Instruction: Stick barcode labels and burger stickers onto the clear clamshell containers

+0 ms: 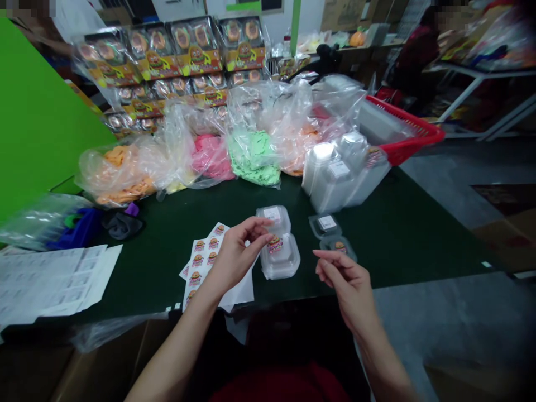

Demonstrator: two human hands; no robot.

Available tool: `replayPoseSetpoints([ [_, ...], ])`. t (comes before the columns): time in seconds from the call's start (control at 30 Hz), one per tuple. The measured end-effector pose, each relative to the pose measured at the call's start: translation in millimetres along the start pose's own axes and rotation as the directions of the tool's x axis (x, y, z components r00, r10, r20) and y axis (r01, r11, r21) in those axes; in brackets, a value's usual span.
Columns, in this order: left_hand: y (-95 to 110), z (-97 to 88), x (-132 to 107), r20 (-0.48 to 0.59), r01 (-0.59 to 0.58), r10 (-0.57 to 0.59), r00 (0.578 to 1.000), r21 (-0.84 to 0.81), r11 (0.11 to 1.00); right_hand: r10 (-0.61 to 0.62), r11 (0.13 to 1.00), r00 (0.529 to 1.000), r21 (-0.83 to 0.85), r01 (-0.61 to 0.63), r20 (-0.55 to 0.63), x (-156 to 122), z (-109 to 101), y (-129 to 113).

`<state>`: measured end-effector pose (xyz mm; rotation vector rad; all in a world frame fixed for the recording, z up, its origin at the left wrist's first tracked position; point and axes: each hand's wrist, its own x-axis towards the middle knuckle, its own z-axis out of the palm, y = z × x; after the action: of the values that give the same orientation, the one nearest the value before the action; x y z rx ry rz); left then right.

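My left hand (238, 251) hovers over a sticker sheet (201, 262), its fingertips pinched next to a burger sticker on the lid of an open clear clamshell box (280, 251). Whether the fingers still hold the sticker I cannot tell. My right hand (343, 276) floats to the right of the box, fingers loosely curled, nothing visible in them. Just beyond it lies a second small clear box (330, 234) that carries a burger sticker and a white label.
A stack of empty clear boxes (343, 173) stands behind. Plastic bags of orange (121, 178), pink (211, 156) and green (253, 156) pieces line the green table (419, 234). Label sheets (50, 279) lie left, a red basket (402, 128) right. A person sits far right.
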<state>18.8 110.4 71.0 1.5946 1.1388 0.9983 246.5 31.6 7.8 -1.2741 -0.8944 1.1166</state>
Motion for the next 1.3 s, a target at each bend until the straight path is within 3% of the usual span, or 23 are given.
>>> replayPoseSetpoints([
  [0.27,-13.7,1.0,13.7,0.092,0.114,-0.103,0.990,-0.113,0.987,0.025,0.999,1.000,0.035,-0.025,-0.004,2.6,-0.4,11.6],
  [0.53,-15.3,-0.1,22.8,0.180,0.133,-0.122,0.976,-0.051,0.990,-0.021,1.000,0.999,0.022,0.020,0.024,3.9,5.5,6.6],
  [0.73,-17.6,0.2,25.9,0.187,0.087,-0.087,0.979,0.009,0.996,-0.173,0.976,0.979,-0.112,0.185,0.107,0.5,19.4,-3.9],
  [1.0,-20.3,-0.3,19.3,0.148,0.036,-0.040,0.988,0.024,0.999,-0.402,0.792,0.864,-0.357,0.495,0.304,4.8,40.6,-10.8],
  [1.17,-24.9,5.8,11.7,0.093,-0.027,0.017,0.995,0.108,0.994,-0.434,0.724,0.845,-0.436,0.534,0.313,6.1,43.2,-2.4],
  [1.3,-29.7,13.3,4.0,-0.054,-0.112,0.133,0.990,0.285,0.952,-0.419,0.735,0.859,-0.446,0.512,0.296,5.9,43.0,2.3],
])
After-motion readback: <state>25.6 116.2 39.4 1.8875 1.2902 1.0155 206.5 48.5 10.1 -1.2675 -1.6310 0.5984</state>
